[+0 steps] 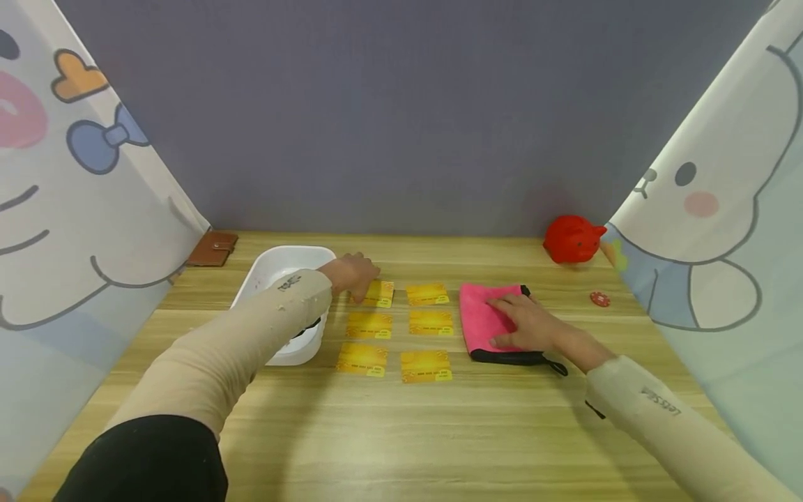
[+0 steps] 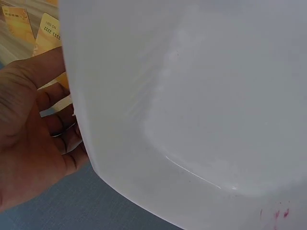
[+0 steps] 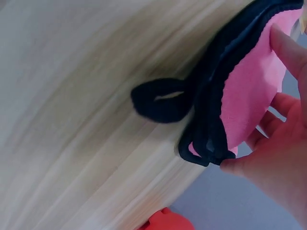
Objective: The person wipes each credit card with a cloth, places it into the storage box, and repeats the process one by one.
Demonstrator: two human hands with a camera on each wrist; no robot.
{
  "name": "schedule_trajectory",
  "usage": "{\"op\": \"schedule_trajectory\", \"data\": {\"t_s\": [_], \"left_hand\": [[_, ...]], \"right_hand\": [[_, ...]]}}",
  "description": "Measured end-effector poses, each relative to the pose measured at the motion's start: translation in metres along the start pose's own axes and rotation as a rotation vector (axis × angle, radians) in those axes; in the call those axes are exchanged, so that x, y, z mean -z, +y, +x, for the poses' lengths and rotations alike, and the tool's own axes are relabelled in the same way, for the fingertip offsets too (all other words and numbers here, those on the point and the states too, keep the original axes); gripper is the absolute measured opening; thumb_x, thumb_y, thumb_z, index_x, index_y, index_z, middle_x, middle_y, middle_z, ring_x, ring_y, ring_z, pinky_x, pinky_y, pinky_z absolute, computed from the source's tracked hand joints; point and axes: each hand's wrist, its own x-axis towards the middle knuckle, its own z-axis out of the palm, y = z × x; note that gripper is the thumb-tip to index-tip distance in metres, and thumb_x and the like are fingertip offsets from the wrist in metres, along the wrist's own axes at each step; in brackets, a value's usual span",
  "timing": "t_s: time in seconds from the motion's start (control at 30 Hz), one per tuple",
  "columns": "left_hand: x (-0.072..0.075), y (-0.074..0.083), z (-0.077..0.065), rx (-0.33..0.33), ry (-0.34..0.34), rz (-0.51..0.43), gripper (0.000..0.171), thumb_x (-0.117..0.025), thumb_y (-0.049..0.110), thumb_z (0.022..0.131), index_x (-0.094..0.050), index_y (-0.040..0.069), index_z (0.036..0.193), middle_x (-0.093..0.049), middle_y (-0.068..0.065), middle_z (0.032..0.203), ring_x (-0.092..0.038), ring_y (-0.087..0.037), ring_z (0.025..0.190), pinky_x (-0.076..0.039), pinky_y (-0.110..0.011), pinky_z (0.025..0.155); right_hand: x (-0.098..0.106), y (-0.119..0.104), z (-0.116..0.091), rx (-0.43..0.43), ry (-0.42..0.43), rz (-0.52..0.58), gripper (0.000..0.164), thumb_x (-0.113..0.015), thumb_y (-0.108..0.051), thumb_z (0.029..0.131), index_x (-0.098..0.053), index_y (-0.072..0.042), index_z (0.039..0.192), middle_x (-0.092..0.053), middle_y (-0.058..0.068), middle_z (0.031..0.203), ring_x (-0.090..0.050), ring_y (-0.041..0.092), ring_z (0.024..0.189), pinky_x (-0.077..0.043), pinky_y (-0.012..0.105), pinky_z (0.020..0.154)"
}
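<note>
Several yellow bank cards (image 1: 430, 322) lie in two columns on the wooden table. My left hand (image 1: 355, 273) reaches past the white basin (image 1: 284, 254) to the far left card (image 1: 384, 295) and covers part of it. In the left wrist view, the basin wall hides the fingertips of that hand (image 2: 33, 120); its fingers look loosely bent. On the right, a folded pink cloth (image 1: 475, 314) with black trim and a hanging loop lies flat. My right hand (image 1: 527, 324) rests on it with fingers spread, and the right wrist view shows them along the cloth (image 3: 247, 100).
A brown wallet (image 1: 213, 249) lies at the back left corner. At the back right stands a red piggy bank (image 1: 572, 239), with a red poker chip (image 1: 599, 299) nearer. Something black shows inside the basin, partly behind the left sleeve (image 1: 251, 348). Cartoon-printed curtains flank the table.
</note>
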Motion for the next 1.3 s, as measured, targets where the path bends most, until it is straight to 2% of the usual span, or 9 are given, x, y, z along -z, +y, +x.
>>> {"op": "schedule_trajectory", "data": {"t_s": [0.1,0.3,0.4,0.5,0.63,0.9,1.1,1.2,1.3], "left_hand": [[0.000,0.001,-0.002,-0.010,-0.001,0.005,0.060,-0.073,0.019,0.090,-0.050,0.015,0.145,-0.054,-0.010,0.143,-0.047,-0.027,0.121,-0.042,-0.038,0.085],[-0.003,-0.005,-0.004,-0.004,-0.044,-0.145,0.070,-0.071,0.011,0.092,-0.039,0.018,0.154,-0.047,-0.012,0.154,-0.052,-0.028,0.125,-0.045,-0.037,0.080],[-0.005,-0.007,-0.002,-0.001,-0.065,-0.223,0.071,-0.066,0.006,0.094,-0.034,0.018,0.157,-0.043,-0.011,0.157,-0.050,-0.027,0.132,-0.048,-0.040,0.093],[-0.006,-0.008,-0.003,-0.021,-0.081,-0.308,0.067,-0.057,0.001,0.098,-0.032,0.017,0.158,-0.039,-0.011,0.160,-0.041,-0.030,0.143,-0.042,-0.046,0.110],[-0.006,-0.011,-0.006,-0.082,-0.075,-0.378,0.059,-0.049,-0.001,0.101,-0.034,0.014,0.156,-0.037,-0.012,0.160,-0.035,-0.033,0.148,-0.038,-0.050,0.115],[-0.002,-0.019,-0.007,-0.211,0.042,-0.357,0.045,-0.052,0.000,0.099,-0.048,0.007,0.143,-0.048,-0.017,0.150,-0.048,-0.034,0.136,-0.047,-0.045,0.106],[0.003,-0.023,-0.017,-0.258,0.160,-0.459,0.038,-0.058,0.006,0.099,-0.055,0.004,0.137,-0.052,-0.018,0.145,-0.048,-0.038,0.136,-0.043,-0.050,0.110],[0.007,-0.027,-0.024,-0.276,0.196,-0.520,0.039,-0.060,0.006,0.099,-0.054,0.002,0.137,-0.050,-0.019,0.146,-0.045,-0.040,0.139,-0.040,-0.052,0.112],[0.011,-0.031,-0.031,-0.280,0.226,-0.539,0.040,-0.061,0.006,0.099,-0.053,0.002,0.138,-0.051,-0.020,0.145,-0.045,-0.040,0.138,-0.041,-0.052,0.112]], "right_hand": [[0.002,-0.001,0.001,-0.005,0.003,0.027,0.079,-0.080,-0.036,0.084,-0.048,0.000,0.146,-0.047,0.027,0.146,-0.040,0.050,0.135,-0.023,0.074,0.111],[0.004,-0.003,0.004,-0.004,-0.016,0.040,0.074,-0.078,-0.030,0.085,-0.049,0.001,0.145,-0.048,0.028,0.143,-0.041,0.051,0.133,-0.022,0.075,0.110],[0.003,-0.005,0.005,-0.019,-0.011,0.024,0.071,-0.078,-0.028,0.085,-0.050,0.000,0.144,-0.050,0.027,0.141,-0.043,0.050,0.132,-0.020,0.077,0.110],[0.002,-0.007,0.006,-0.035,0.004,0.013,0.068,-0.078,-0.025,0.084,-0.053,0.000,0.142,-0.051,0.028,0.139,-0.043,0.051,0.132,-0.019,0.077,0.109],[0.001,-0.009,0.005,-0.037,0.027,0.008,0.062,-0.077,-0.020,0.084,-0.056,0.002,0.138,-0.055,0.029,0.135,-0.048,0.051,0.127,-0.024,0.076,0.108],[-0.001,-0.014,0.004,-0.064,0.054,-0.022,0.053,-0.075,-0.018,0.085,-0.059,0.004,0.131,-0.062,0.024,0.128,-0.056,0.045,0.123,-0.032,0.075,0.103],[-0.001,-0.015,0.002,-0.102,0.096,-0.026,0.048,-0.073,-0.020,0.087,-0.063,-0.001,0.130,-0.066,0.020,0.128,-0.064,0.042,0.110,-0.042,0.071,0.094],[-0.002,-0.014,-0.001,-0.095,0.151,-0.046,0.047,-0.074,-0.021,0.087,-0.063,-0.003,0.129,-0.065,0.019,0.127,-0.063,0.040,0.111,-0.037,0.073,0.097],[-0.001,-0.015,-0.003,-0.027,0.228,-0.112,0.049,-0.077,-0.022,0.087,-0.063,-0.006,0.131,-0.062,0.018,0.130,-0.056,0.040,0.121,-0.028,0.077,0.104]]}}
